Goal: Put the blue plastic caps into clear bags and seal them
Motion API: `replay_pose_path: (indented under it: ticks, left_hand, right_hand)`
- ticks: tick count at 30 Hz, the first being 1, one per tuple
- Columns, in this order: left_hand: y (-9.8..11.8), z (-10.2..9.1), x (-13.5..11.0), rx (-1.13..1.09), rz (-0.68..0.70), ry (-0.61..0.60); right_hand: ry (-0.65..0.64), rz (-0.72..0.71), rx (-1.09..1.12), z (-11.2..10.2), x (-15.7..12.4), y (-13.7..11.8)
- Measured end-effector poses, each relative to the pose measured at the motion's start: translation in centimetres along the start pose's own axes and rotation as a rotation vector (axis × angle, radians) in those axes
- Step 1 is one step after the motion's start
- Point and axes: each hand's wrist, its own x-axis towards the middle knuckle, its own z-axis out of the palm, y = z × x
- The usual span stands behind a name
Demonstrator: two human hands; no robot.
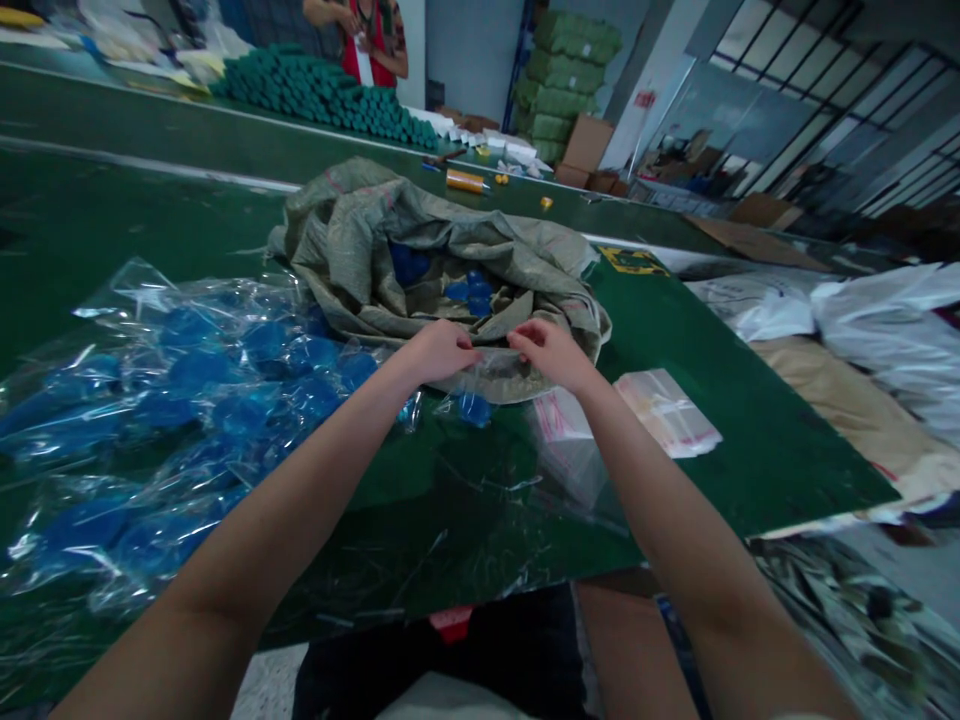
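Observation:
My left hand (441, 352) is closed in a pinch at the top of a small clear plastic bag (448, 405). A round blue piece (475, 409) lies in the bag's lower end. Just to the right, my right hand (553, 354) is closed too, thumb against fingertips; anything between them is too small to make out. Both hands are over the near rim of a grey-green woven sack (337, 215), rolled open, with a few blue pieces (478, 290) inside. Flat clear bags with pink print lie by my right forearm, in one stack (667, 410) and a looser pile (570, 440).
A heap of bagged blue pieces (225, 370) covers the left of the green table (757, 450). Beyond the sack are an orange roll (466, 181) and stacked dark green rolls (315, 95). A person in red (386, 60) stands behind them. White sacks (892, 320) border the right.

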Motion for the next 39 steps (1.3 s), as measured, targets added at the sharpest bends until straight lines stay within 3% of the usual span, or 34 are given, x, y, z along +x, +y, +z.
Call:
replay_pose_path:
  ticks: [7, 11, 16, 25, 30, 36, 39]
  left_hand:
    - [-0.9, -0.6, 0.2, -0.03, -0.01, -0.027]
    - [-1.1, -0.9, 0.2, -0.041, -0.006, -0.055]
    - [-0.8, -1.5, 0.2, -0.023, -0.008, -0.058]
    - [-1.1, -1.7, 0.3, 0.021, 0.069, -0.099]
    - [-1.6, -1.9, 0.5, 0.012, 0.075, -0.132]
    - [-2.0, -1.4, 0.7, 0.018, 0.083, -0.132]
    - [-2.3, -1.2, 0.9, 0.013, 0.084, -0.128]
  right_hand:
    - [-0.073, 0.148, 0.254, 1.6, -3.5, 1.5]
    - [-0.077, 0.157, 0.34, 3.0, -3.4, 2.8]
    - [0.021, 0.152, 0.523, 3.8, -2.9, 3.7]
    - [0.113, 0.093, 0.528, 4.4, -2.9, 5.0]
    - [0.15, 0.101, 0.655, 4.1, -2.8, 5.4]
    - [0.035, 0.108, 0.706, 4.9, -3.2, 4.8]
    - [0.051, 0.11, 0.663, 5.8, -3.0, 5.0]
